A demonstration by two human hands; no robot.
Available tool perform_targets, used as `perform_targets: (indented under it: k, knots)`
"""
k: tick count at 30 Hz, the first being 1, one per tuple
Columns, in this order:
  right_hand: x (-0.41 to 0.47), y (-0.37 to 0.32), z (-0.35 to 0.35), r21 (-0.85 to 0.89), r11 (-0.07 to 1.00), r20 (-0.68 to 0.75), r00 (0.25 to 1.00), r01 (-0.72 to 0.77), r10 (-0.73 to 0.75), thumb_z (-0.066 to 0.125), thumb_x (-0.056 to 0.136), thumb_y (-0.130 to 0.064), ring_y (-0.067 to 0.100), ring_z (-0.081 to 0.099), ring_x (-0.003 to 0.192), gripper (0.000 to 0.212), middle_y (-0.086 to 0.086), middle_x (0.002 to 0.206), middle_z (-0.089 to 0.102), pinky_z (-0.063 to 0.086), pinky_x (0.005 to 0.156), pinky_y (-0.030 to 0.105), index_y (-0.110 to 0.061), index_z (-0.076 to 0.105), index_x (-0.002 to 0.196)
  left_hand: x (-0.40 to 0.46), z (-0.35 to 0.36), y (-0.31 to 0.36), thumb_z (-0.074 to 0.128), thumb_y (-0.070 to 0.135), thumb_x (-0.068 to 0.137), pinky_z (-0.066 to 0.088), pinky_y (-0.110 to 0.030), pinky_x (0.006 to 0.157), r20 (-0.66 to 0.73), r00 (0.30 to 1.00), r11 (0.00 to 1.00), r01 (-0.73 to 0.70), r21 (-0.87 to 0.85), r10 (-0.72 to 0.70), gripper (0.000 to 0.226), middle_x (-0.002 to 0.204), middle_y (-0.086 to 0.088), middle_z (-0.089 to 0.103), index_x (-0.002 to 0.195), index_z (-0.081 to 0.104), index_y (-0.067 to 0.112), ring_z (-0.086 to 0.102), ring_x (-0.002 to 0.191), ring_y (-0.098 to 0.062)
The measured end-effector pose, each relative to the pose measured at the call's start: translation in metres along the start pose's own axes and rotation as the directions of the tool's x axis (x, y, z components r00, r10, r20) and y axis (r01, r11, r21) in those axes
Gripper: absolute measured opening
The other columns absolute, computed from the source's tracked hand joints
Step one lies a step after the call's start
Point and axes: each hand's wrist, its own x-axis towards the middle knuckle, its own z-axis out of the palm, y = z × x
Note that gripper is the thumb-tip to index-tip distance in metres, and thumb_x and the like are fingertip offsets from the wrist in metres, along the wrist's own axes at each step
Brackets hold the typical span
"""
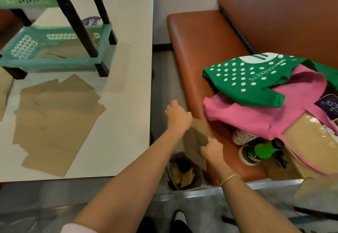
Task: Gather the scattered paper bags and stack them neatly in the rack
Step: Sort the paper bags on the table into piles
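Both hands grip one brown paper bag [194,141] over the gap between table [128,31] and bench [193,49]: my left hand [178,116] curls round its top edge, my right hand [212,150] pinches its side. My fingers hide part of the bag. Below it, a small bin [198,177] holds crumpled brown paper, hard to make out. More paper bags [54,123] lie fanned on the table; the teal rack [54,49] holds a few flat in its lower tier, and its top is cut off.

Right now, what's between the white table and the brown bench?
In the head view: the hands holding a paper bag, above a bin.
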Motion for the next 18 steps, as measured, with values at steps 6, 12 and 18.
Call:
perform_targets:
  k: [6,12,18]
  knots:
    - [0.001,0.059,0.072,0.139,0.985,0.005,0.994,-0.105,0.105,0.049,0.092,-0.01,0.024,0.061,0.092,0.021,0.006,0.093,0.064,0.046,0.078,0.03,-0.007,0.063,0.107,-0.002,0.025,-0.021,0.055,0.015,0.092,0.038,-0.03,0.103,0.067,0.992,0.993,-0.11,0.033,0.107,0.043,0.136,-0.007,0.045,0.134,0.043,0.014,0.045,0.125,-0.02]
    - [0.01,0.073,0.102,0.076,0.977,0.21,0.961,-0.198,0.178,0.051,0.093,-0.018,0.026,0.057,0.114,0.034,0.009,0.121,0.06,0.042,0.096,0.028,-0.012,0.05,0.127,0.004,0.033,-0.03,0.055,0.016,0.093,0.04,-0.023,0.096,0.055,0.986,0.985,-0.16,0.068,0.156,0.037,0.132,-0.003,0.048,0.129,0.049,0.017,0.048,0.121,-0.017]
    - [0.008,0.057,0.095,-0.021,0.982,0.249,0.95,-0.188,0.187,0.047,0.093,-0.011,0.026,0.053,0.118,0.032,0.012,0.126,0.058,0.041,0.094,0.027,-0.009,0.057,0.123,0.001,0.029,-0.021,0.056,0.017,0.092,0.042,-0.029,0.101,0.07,0.982,0.982,-0.177,0.066,0.173,0.037,0.132,-0.003,0.048,0.129,0.049,0.017,0.049,0.121,-0.018]
